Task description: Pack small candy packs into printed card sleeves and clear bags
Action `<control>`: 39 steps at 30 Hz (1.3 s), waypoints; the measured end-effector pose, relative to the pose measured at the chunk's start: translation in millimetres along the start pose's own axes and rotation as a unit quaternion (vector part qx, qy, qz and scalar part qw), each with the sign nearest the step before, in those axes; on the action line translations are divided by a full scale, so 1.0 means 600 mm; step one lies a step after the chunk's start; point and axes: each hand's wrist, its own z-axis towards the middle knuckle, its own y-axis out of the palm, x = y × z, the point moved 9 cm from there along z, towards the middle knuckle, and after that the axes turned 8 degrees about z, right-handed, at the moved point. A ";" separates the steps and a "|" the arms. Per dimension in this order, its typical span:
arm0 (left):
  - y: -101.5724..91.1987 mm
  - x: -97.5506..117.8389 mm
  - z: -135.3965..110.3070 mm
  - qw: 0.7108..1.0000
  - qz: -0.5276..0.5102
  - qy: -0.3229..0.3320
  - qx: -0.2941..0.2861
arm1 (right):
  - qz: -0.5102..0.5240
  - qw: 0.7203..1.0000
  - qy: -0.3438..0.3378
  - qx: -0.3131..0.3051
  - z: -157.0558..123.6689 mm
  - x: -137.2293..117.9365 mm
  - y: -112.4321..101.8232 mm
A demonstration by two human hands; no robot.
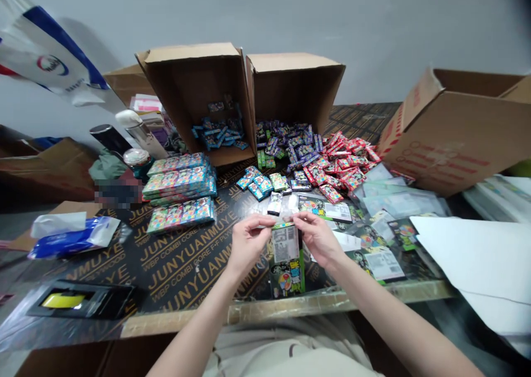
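Note:
A black-and-green printed carton [287, 263], with a pale label panel and colourful lettering, stretches from between my hands toward the table's front edge. At its top left corner the fingers of my left hand [252, 241] are pinched together. My right hand [317, 236] pinches the top right corner, with its thumb and index finger close to the flap. Just beyond my fingertips lies a small white-and-black packet [274, 204]. Small blue packets [260, 186] and a green packet [277, 181] rest a little farther back. Another flat printed carton [323, 208] lies behind my right hand.
Loose red packets [348, 161] and purple packets [298, 141] are heaped in front of two cardboard boxes [296, 61] lying on their sides. Bundled packets [180, 180] are stacked at left. Flat cartons [381, 263], clear sleeves [398, 197] and a white sheet [477, 261] lie at right.

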 end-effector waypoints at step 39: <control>0.066 0.060 -0.012 0.883 0.358 0.265 -0.147 | -0.675 0.702 -0.206 0.100 -0.034 -0.082 -0.297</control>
